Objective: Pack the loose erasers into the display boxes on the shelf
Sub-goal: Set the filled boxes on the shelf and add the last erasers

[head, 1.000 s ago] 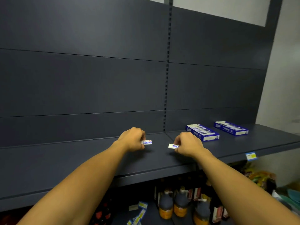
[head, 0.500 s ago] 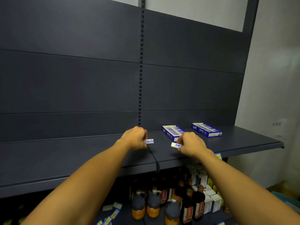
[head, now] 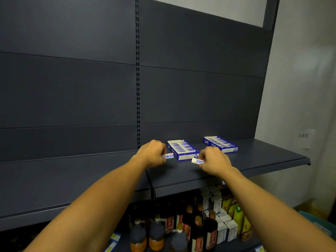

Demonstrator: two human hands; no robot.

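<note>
Head view: dark grey shelf [head: 263,160], two blue-and-white display boxes on it toward its right end. Near box [head: 182,150] sits just behind both hands; far box [head: 220,144] lies further right, close to the back panel. Both boxes show rows of erasers inside. Left hand [head: 152,154], fingers curled, grip pinching one eraser [head: 168,156] just left of the near box. Right hand [head: 213,161], fingers curled, grip pinching a second eraser [head: 197,161] at that box's front right corner. Lower shelf: dark bottles [head: 156,235], small cartons [head: 222,228].
</note>
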